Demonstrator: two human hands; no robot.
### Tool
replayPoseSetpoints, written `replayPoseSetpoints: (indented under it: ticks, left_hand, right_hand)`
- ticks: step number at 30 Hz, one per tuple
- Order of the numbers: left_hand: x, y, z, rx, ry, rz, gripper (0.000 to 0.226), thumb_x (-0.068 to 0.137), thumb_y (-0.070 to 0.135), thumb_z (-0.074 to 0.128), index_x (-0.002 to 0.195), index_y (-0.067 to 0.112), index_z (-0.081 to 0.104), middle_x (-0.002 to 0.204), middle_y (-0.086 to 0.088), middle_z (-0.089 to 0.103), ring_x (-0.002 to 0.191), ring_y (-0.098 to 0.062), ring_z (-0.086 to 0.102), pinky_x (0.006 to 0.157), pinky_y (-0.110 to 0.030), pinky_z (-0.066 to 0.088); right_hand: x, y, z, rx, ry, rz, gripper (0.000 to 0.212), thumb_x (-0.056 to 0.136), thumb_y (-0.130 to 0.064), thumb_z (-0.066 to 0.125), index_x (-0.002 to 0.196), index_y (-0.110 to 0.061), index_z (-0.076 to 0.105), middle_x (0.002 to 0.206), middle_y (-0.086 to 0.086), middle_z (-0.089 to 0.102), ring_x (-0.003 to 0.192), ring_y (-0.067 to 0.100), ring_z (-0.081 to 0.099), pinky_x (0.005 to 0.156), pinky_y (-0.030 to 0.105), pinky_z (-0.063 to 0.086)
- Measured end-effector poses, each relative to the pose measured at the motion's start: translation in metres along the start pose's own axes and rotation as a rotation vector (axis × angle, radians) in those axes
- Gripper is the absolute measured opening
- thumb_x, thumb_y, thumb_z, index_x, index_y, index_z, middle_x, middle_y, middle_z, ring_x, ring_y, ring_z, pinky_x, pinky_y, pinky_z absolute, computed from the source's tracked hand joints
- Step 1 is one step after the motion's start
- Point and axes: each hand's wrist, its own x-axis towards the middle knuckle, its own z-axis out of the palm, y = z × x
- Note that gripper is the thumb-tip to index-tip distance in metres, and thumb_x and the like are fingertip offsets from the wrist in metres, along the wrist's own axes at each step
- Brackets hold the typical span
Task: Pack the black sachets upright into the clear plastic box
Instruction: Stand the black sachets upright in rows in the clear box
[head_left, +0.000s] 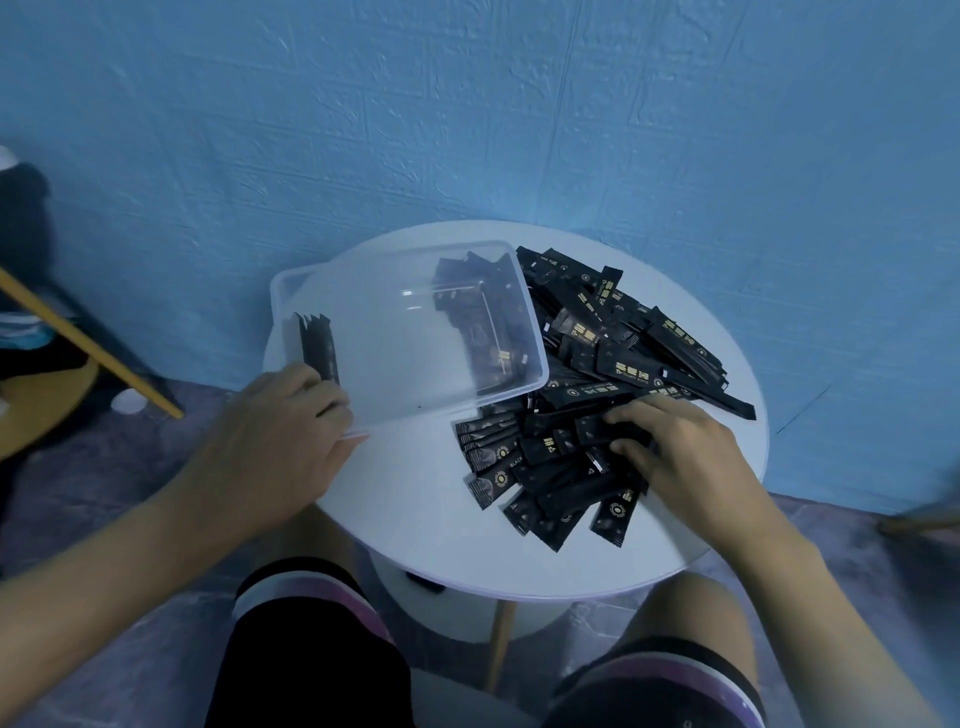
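Blue textured wall fills the background. A round white table stands against it, directly in front of my knees.

The clear plastic box sits on the left half of the table, its opening toward me. Its right end overlaps the loose pile of black sachets. Dark sachets show through that end, but I cannot tell whether they lie inside the box or beneath it. The pile covers the right half of the table, with the sachets lying flat and crossed at all angles.

My left hand is at the near left corner of the box. Its fingers are curled over the rim and grip it, with the knuckles just beside the upright sachets. These few stand on end against the box's left wall, torn edges up.

My right hand rests on the near part of the pile, palm down. Its fingers and thumb are curled and pinch a single sachet, which lies level with the others and touches them.
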Motion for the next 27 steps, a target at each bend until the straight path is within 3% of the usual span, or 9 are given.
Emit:
replayPoseSetpoints:
  ticks: [5, 10, 18, 23, 27]
  left_hand:
    - [-0.001, -0.002, 0.001, 0.004, 0.007, 0.002, 0.05, 0.096, 0.038, 0.039, 0.086, 0.005, 0.075, 0.092, -0.008, 0.072, 0.085, -0.029, 0.06, 0.068, -0.042, 0.049]
    - [0.0, -0.004, 0.003, -0.005, 0.015, 0.005, 0.049, 0.096, 0.038, 0.041, 0.086, 0.004, 0.075, 0.093, -0.009, 0.072, 0.087, -0.03, 0.059, 0.068, -0.043, 0.049]
    - [0.0, -0.004, 0.002, -0.004, 0.009, -0.003, 0.049, 0.096, 0.038, 0.041, 0.087, 0.005, 0.076, 0.093, -0.007, 0.073, 0.087, -0.029, 0.06, 0.068, -0.043, 0.051]
    - [-0.002, -0.005, 0.004, -0.001, -0.005, -0.007, 0.047, 0.096, 0.039, 0.042, 0.087, 0.006, 0.075, 0.092, -0.006, 0.072, 0.087, -0.027, 0.058, 0.068, -0.043, 0.051]
    - [-0.001, -0.005, 0.003, 0.0, 0.003, -0.007, 0.045, 0.096, 0.038, 0.044, 0.086, 0.007, 0.075, 0.093, -0.005, 0.072, 0.088, -0.027, 0.059, 0.068, -0.042, 0.05]
  right_hand:
    - [0.009, -0.001, 0.001, -0.003, -0.014, -0.07, 0.021, 0.088, -0.022, 0.073, 0.107, -0.028, 0.066, 0.103, -0.013, 0.066, 0.097, 0.021, 0.058, 0.076, 0.035, 0.05]
    - [0.013, -0.004, 0.0, 0.025, 0.082, -0.127, 0.016, 0.093, -0.018, 0.067, 0.106, -0.026, 0.071, 0.103, -0.012, 0.07, 0.097, 0.021, 0.063, 0.075, 0.035, 0.054]
    - [0.024, -0.011, 0.006, 0.051, 0.112, -0.147, 0.015, 0.091, -0.016, 0.068, 0.105, -0.021, 0.071, 0.124, -0.003, 0.065, 0.113, 0.026, 0.058, 0.092, 0.038, 0.05]
    - [0.029, -0.016, 0.007, 0.047, 0.033, -0.126, 0.027, 0.09, -0.016, 0.066, 0.114, -0.024, 0.059, 0.108, -0.007, 0.068, 0.104, 0.024, 0.056, 0.083, 0.037, 0.049]
    - [0.032, -0.021, 0.005, 0.039, 0.09, -0.142, 0.03, 0.091, -0.012, 0.066, 0.118, -0.022, 0.063, 0.098, -0.005, 0.07, 0.093, 0.025, 0.06, 0.076, 0.033, 0.043]
